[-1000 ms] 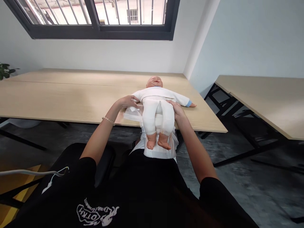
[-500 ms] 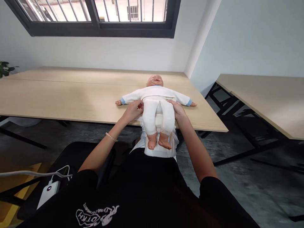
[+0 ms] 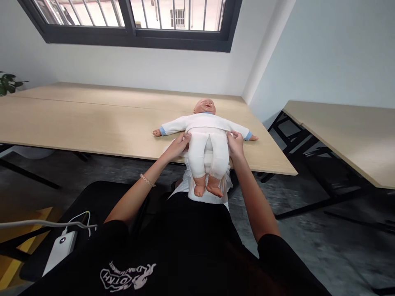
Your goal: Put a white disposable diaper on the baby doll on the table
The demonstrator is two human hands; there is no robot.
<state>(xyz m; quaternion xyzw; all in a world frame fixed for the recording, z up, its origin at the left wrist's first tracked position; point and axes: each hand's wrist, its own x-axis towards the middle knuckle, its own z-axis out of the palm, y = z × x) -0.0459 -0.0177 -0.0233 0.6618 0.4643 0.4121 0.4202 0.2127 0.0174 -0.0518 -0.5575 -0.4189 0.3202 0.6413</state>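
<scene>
A baby doll in white clothes with blue cuffs lies on its back on the wooden table, arms spread, legs hanging over the near edge. My left hand pinches the white trousers at the doll's left hip. My right hand grips the trousers at the other hip, fingers curled. A white diaper or cloth hangs under the doll's legs over the table edge onto my lap.
A second wooden table stands to the right across a gap with dark floor. A white power bank with a cable lies at lower left. A plant sits at the far left. A window runs above the wall.
My left hand left the cloth beside the doll and came to the doll's hip. The doll's arm on the left is now uncovered. Both hands moved slightly up to the waistband.
</scene>
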